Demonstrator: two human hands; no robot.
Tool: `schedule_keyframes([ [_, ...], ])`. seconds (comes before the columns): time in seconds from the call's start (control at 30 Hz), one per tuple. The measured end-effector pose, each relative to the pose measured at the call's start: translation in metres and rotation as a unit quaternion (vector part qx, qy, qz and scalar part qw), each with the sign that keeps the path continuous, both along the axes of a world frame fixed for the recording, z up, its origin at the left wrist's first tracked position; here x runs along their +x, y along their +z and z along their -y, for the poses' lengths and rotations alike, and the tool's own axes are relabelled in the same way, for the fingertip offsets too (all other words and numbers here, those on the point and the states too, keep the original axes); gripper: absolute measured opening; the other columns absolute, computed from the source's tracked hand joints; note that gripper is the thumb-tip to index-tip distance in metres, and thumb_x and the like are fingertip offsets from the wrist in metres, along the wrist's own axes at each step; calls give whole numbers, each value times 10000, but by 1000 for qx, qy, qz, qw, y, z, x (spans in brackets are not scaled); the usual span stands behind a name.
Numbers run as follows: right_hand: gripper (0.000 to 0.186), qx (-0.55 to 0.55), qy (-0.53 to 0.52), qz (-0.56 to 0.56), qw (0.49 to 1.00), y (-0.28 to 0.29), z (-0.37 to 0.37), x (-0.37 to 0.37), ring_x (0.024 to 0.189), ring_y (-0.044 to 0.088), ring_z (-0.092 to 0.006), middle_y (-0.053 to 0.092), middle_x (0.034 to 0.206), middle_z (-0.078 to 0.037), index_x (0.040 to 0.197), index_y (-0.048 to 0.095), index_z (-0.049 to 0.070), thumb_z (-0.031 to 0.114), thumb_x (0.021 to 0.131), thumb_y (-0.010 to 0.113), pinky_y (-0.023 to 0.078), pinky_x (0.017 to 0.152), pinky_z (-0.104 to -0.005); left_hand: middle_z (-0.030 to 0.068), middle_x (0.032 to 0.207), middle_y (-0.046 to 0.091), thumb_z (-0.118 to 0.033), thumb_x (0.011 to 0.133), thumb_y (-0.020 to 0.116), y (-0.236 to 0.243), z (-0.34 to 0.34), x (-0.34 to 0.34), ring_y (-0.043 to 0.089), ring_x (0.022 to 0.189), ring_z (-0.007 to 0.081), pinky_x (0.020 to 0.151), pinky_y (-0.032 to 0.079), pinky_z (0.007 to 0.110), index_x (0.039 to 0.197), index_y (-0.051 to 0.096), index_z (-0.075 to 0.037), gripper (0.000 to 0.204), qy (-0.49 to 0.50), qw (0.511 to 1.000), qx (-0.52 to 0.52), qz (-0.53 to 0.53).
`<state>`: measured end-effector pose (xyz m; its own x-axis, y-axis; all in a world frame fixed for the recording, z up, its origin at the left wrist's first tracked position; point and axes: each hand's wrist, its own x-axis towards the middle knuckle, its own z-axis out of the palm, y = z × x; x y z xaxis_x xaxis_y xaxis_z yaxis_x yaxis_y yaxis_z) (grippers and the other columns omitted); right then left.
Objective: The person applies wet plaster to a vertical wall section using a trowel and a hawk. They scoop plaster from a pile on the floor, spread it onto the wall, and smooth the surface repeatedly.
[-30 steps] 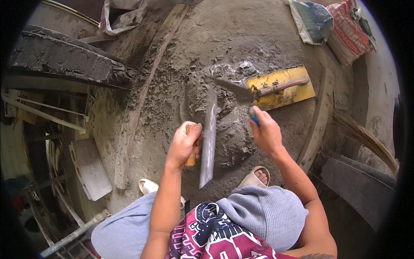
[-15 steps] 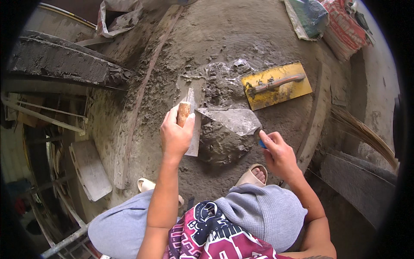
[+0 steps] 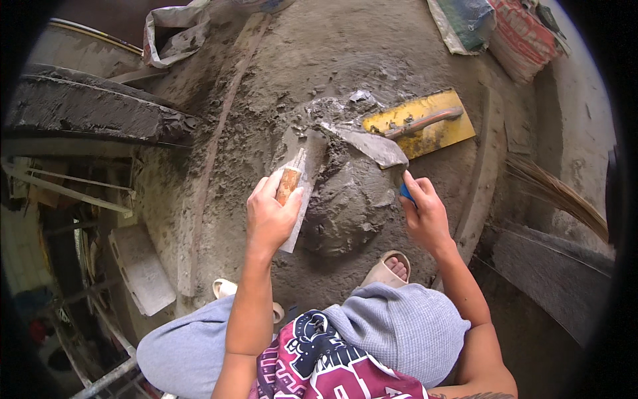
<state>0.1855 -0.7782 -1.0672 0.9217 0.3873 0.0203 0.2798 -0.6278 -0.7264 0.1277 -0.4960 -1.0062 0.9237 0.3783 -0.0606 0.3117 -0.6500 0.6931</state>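
My left hand (image 3: 269, 216) is closed around the wooden handle of a rectangular plastering trowel (image 3: 296, 225), whose long metal blade lies at the left side of a heap of wet mortar (image 3: 349, 216). In my right hand (image 3: 427, 214) is the blue handle of a pointed trowel (image 3: 372, 144). Its mortar-smeared blade is tilted over the far part of the heap, the tip toward the left. Behind that blade, a yellow float (image 3: 446, 138) with a grey-orange handle lies on the mortar-covered surface, one corner overlapped by the blade.
A wooden strip (image 3: 229, 113) runs along the left, and a board (image 3: 484, 173) edges the right. Sacks (image 3: 522, 40) stand at the far right, another open sack (image 3: 176, 33) at the far left. A bundle of thin sticks (image 3: 561, 199) juts in at right. My sandalled foot (image 3: 387, 271) is near the heap.
The pointed trowel has moved away from me over the heap, and its blade has turned more edge-on. In my left hand the plastering trowel has tilted, its far end swinging right.
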Motion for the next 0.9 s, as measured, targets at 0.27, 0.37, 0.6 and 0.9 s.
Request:
schedule_keyframes([
  [0.27,485,-4,133,-53,990,9,7,0,845,634,-361,590,1025,-131,1340,551,157,103,866,636,506,720,-432,140,929,647,-143,775,739,-2,-4,-2,630,814,289,758,498,350,1110,666,-25,363,-126,992,3,-18],
  [0.37,478,2,129,-51,990,5,6,2,838,630,-368,588,1024,-139,1340,546,139,94,871,628,501,714,-433,140,919,643,-152,769,746,0,-4,-1,626,808,297,755,497,352,1112,666,-26,374,-133,991,-2,-19],
  [0.6,472,55,38,-66,996,-16,9,-6,885,631,-343,584,1017,-162,1334,554,94,60,869,626,502,764,-387,140,901,636,-162,767,741,-1,-3,0,622,802,309,754,495,358,1111,664,-19,380,-121,992,3,-20],
  [0.9,423,-16,17,-45,999,-28,10,10,880,616,-376,574,1000,-178,1313,548,72,88,894,599,493,765,-413,157,921,653,-160,758,738,25,-22,5,633,838,318,768,497,369,1096,660,-17,375,-178,979,21,-93],
])
